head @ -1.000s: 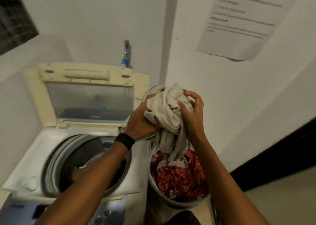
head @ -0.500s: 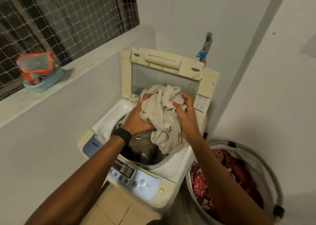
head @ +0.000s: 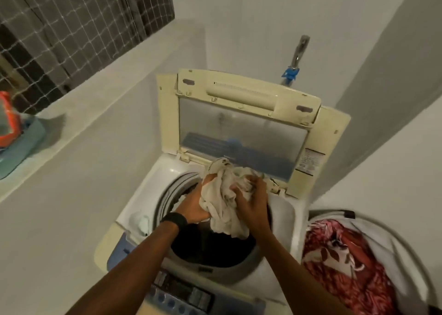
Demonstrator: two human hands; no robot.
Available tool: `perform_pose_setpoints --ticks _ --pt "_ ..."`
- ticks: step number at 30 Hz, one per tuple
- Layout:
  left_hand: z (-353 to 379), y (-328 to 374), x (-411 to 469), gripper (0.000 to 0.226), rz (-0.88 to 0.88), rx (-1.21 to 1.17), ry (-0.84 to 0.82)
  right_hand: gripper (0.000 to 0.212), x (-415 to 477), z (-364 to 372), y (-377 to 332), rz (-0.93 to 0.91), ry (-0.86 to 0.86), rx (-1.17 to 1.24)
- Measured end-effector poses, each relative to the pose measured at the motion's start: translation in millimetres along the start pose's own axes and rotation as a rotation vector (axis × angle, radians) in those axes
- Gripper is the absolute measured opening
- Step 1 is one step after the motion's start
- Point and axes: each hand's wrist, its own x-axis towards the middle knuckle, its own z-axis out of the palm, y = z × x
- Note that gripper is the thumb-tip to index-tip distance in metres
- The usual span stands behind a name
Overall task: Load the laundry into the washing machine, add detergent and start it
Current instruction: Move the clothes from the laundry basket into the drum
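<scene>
Here, in the head view, the person is leaning over the washing machine [head: 167, 171], whose lid [head: 241, 123] is standing propped open at the back. Both hands are working directly above the machine's drum opening [head: 215, 250]. The left hand [head: 195, 204] and the right hand [head: 253, 207] are each clamping a closed grip on a bunched beige cloth [head: 224, 202], fingers curled into its folds from either side. The cloth is hanging over the mouth of the drum, its lower edge dipping just inside the rim, so it is not yet lying in the machine. Whether the dark drum is holding anything is hard to tell.

Just to the right of the machine, a laundry basket [head: 334, 213] is holding a red patterned cloth [head: 339, 262], so loading is looking only partly done. No hand is touching the control panel [head: 181, 293] at the machine's front edge, and no detergent is showing clearly. An orange and teal item [head: 14, 135] on the ledge well to the left of the machine is too blurred to identify. By this reading, dropping the cloth, emptying the basket, dosing detergent, closing the lid and starting are all waiting.
</scene>
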Motion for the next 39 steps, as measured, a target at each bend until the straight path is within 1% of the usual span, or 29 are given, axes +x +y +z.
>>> perform_pose_setpoints --ticks 2,3,4,5,6,7,8,9,10,12,13,15,17,18,20,23,27,30,32,36,39 --pt "-6 -33 21 0.077 -0.068 0.165 -0.126 0.043 3 23 22 -0.025 0.056 -0.126" --pt "-9 -45 29 0.076 -0.119 0.292 -0.195 0.041 4 32 33 -0.025 0.043 -0.227" --pt "-11 -59 37 0.075 -0.166 0.406 -0.282 0.040 6 41 47 0.003 -0.013 -0.367" --pt "-14 -69 44 0.072 -0.197 0.504 -0.372 0.044 9 48 60 0.052 -0.131 -0.525" --pt "-16 -77 49 0.066 -0.233 0.584 -0.458 0.052 10 54 71 0.121 -0.309 -0.664" --pt "-16 -83 51 0.060 -0.270 0.640 -0.517 0.061 9 57 81 0.197 -0.495 -0.768" --pt "-16 -87 53 0.056 -0.300 0.674 -0.535 0.067 8 59 87 0.268 -0.656 -0.824" --pt "-14 -90 55 0.055 -0.309 0.684 -0.530 0.069 6 61 91 0.308 -0.756 -0.835" --pt "-11 -92 57 0.057 -0.294 0.684 -0.513 0.068 4 62 93 0.310 -0.782 -0.808" --pt "-5 -89 60 0.065 -0.243 0.675 -0.498 0.067 -2 62 89 0.296 -0.713 -0.712" --pt "-3 -87 61 0.065 -0.223 0.674 -0.496 0.068 -3 61 87 0.303 -0.678 -0.670" --pt "1 -80 63 0.057 -0.199 0.684 -0.481 0.067 -3 53 82 0.323 -0.682 -0.660" --pt "5 -68 65 0.050 -0.175 0.663 -0.444 0.059 1 41 76 0.306 -0.699 -0.703" --pt "6 -61 65 0.050 -0.154 0.641 -0.421 0.056 2 36 72 0.289 -0.678 -0.690" --pt "12 -43 64 0.050 -0.086 0.608 -0.362 0.052 4 18 61 0.212 -0.603 -0.636" --pt "30 -10 62 0.048 -0.002 0.552 -0.261 0.040 3 -15 45 0.114 -0.455 -0.563" --pt "77 46 58 0.037 0.078 0.431 -0.163 0.037 -3 -83 36 0.098 -0.233 -0.477" --pt "116 81 58 0.029 0.102 0.338 -0.098 0.030 -11 -132 42 0.093 -0.129 -0.418" --pt "150 105 60 0.025 0.139 0.336 -0.101 0.027 -20 -170 52 0.112 -0.046 -0.405" --pt "206 138 63 0.021 0.207 0.387 -0.178 0.018 -37 -229 76 0.115 0.080 -0.353" --pt "244 152 62 0.026 0.215 0.386 -0.251 0.020 -53 -262 96 0.209 0.115 -0.320"
